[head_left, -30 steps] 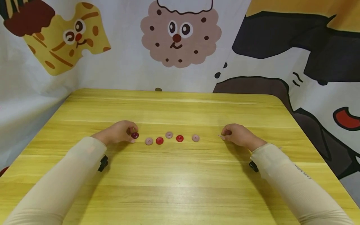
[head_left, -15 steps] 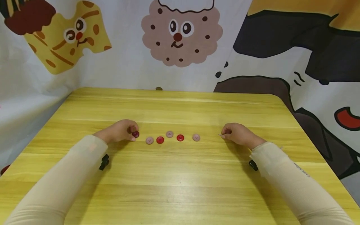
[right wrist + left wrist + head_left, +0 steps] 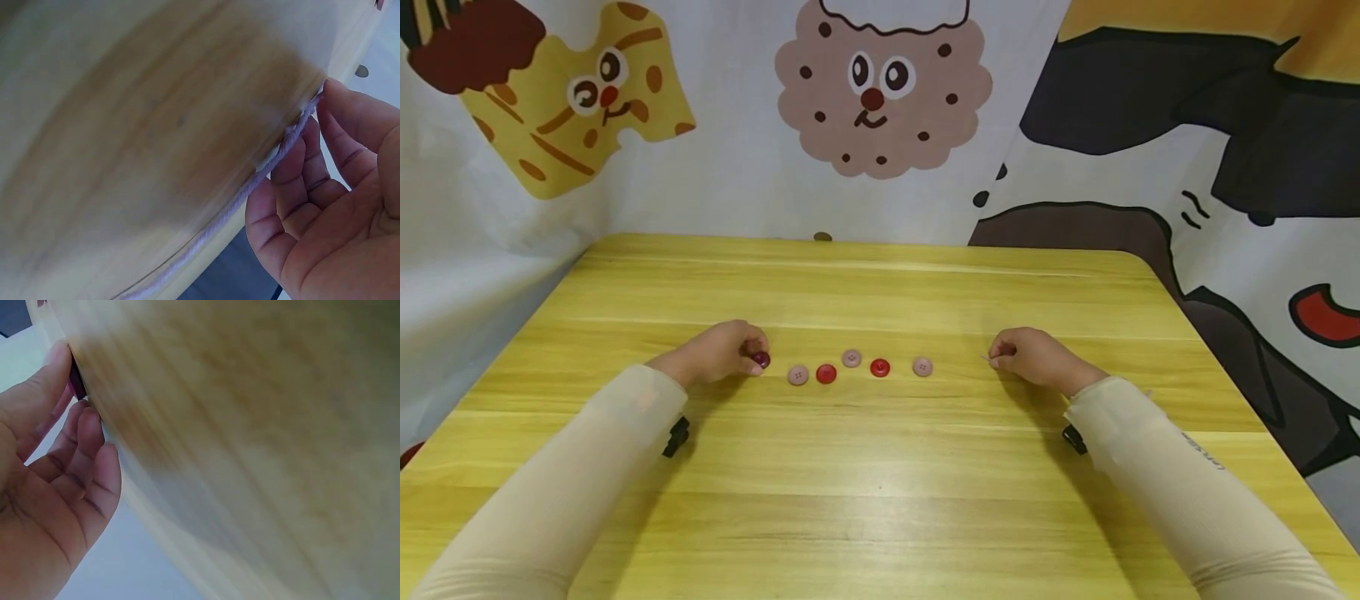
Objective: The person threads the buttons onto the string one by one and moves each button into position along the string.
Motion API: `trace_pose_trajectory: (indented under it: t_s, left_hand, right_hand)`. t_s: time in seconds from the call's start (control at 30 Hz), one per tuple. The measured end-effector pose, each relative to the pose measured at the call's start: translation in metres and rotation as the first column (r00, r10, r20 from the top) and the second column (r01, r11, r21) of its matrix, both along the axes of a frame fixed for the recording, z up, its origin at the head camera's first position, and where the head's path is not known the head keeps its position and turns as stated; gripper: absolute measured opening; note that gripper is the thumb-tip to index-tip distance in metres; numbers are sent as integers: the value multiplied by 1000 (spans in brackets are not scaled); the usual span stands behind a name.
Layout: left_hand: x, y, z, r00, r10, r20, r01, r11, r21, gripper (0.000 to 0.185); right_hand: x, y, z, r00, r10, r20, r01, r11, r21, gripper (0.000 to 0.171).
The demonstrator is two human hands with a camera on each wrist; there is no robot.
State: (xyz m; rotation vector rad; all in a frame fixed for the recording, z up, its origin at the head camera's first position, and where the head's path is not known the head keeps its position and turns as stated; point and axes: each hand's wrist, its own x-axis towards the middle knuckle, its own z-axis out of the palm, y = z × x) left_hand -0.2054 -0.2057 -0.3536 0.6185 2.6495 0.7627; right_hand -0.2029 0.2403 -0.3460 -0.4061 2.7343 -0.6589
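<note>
My left hand (image 3: 722, 348) pinches a dark red button (image 3: 762, 360) between thumb and fingers, low over the table. The left wrist view shows that button (image 3: 76, 380) edge-on and partly hidden by the fingertips. To its right, buttons lie in an uneven row: a pink button (image 3: 798, 375), a red button (image 3: 826, 373), a higher-set pink button (image 3: 852, 358), another red button (image 3: 880, 367) and, after a wider gap, a last pink button (image 3: 922, 367). My right hand (image 3: 1033, 358) pinches the end of a lilac cord (image 3: 250, 186), which trails along the wood in the right wrist view.
The wooden table (image 3: 880, 500) has a light yellow grain and rounded far corners. Behind it hangs a white cloth (image 3: 730, 167) printed with cartoon food. A dark wrist camera (image 3: 677, 437) sits under the left sleeve, another camera (image 3: 1074, 439) under the right.
Between the left fingertips, the dark red button shows less of its face than one second ago. The right hand and the row of buttons stay put.
</note>
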Motion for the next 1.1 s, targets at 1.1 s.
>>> trace_pose_trajectory:
  t_s: [1.1]
  left_hand:
    - [5, 1, 3, 998, 67, -7, -67, 998, -3, 12]
  right_hand:
    - [0, -1, 1, 999, 52, -14, -50, 992, 120, 10]
